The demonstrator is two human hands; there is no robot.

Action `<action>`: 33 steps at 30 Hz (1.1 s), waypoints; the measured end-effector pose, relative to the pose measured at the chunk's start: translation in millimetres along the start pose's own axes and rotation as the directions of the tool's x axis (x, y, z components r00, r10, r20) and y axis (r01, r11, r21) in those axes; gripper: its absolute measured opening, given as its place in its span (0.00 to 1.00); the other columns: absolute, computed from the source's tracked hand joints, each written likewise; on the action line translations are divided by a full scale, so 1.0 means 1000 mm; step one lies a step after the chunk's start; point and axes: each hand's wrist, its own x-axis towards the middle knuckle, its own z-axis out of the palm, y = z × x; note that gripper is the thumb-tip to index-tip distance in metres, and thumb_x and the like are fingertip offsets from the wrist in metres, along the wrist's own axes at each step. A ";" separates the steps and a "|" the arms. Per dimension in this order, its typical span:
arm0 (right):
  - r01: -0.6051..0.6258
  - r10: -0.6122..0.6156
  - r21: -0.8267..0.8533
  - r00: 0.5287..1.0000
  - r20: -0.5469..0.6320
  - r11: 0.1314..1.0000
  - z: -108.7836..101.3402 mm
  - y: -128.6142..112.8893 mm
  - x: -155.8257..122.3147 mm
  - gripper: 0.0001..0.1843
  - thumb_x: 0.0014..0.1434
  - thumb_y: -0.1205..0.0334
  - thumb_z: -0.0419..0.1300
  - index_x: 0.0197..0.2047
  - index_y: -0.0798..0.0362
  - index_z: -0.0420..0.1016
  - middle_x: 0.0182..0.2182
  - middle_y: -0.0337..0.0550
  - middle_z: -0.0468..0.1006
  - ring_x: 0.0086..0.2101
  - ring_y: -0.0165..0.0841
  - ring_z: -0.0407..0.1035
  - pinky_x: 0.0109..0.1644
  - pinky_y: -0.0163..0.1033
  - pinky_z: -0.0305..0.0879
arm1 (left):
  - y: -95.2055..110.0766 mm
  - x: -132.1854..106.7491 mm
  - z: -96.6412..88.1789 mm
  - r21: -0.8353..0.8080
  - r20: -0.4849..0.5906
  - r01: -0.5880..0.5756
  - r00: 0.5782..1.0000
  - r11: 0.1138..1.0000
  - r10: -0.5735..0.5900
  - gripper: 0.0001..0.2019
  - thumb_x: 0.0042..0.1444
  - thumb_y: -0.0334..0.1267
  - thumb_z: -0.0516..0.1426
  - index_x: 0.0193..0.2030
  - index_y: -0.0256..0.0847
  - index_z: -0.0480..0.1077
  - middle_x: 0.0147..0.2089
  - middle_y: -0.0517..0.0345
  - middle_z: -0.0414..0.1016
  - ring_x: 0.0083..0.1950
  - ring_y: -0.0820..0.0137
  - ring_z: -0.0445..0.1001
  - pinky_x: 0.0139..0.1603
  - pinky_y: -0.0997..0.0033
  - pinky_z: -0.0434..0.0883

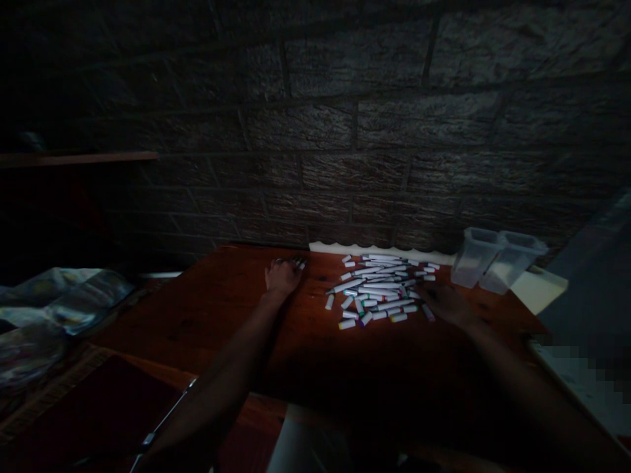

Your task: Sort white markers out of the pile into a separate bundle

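Filling the upper part of the view, a dark block wall (355,131) stands behind a reddish-brown wooden tabletop (197,309). Lighting is poor. A pile of white markers (384,286) lies on the tabletop, right of its middle, most of them laid roughly crosswise and overlapping. Directly behind the pile, a white strip (325,247) with a scalloped edge runs along the tabletop's rear. Two clear plastic containers (470,259) stand side by side at the right rear, near the pile. The left hand (283,276) rests on the tabletop left of the pile, apart from it, fingers close together; whether they grip anything cannot be told. The right hand (446,303) is at the pile's right edge, fingers towards the markers; too dark to tell contact or grip. Smallest items noted: short white cap-like pieces (347,324) with coloured ends, scattered mainly along the pile's near edge
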 end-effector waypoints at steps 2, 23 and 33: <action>-0.001 0.001 0.009 1.000 -0.007 1.000 0.000 0.000 0.000 0.26 0.70 0.45 0.45 0.44 0.49 0.81 0.39 0.46 0.84 0.41 0.41 0.78 0.45 0.41 0.68 | 0.000 0.000 -0.001 0.000 0.006 0.003 1.000 1.000 -0.003 0.19 0.65 0.46 0.50 0.49 0.41 0.79 0.55 0.41 0.76 0.60 0.51 0.70 0.58 0.52 0.67; 0.014 -0.013 0.013 0.998 -0.057 1.000 0.001 -0.001 -0.002 0.24 0.69 0.45 0.47 0.39 0.48 0.80 0.38 0.45 0.84 0.38 0.40 0.78 0.41 0.40 0.68 | 0.002 -0.004 -0.007 0.002 0.008 0.010 1.000 1.000 -0.010 0.21 0.65 0.49 0.50 0.48 0.40 0.79 0.56 0.41 0.76 0.61 0.50 0.69 0.59 0.51 0.68; -0.029 0.029 -0.005 1.000 0.002 1.000 -0.004 -0.007 -0.003 0.26 0.70 0.45 0.45 0.43 0.50 0.80 0.41 0.47 0.83 0.43 0.42 0.78 0.46 0.41 0.67 | 0.001 -0.003 -0.006 0.015 0.025 0.016 1.000 1.000 -0.016 0.20 0.65 0.47 0.50 0.49 0.40 0.79 0.56 0.41 0.76 0.61 0.51 0.70 0.59 0.53 0.68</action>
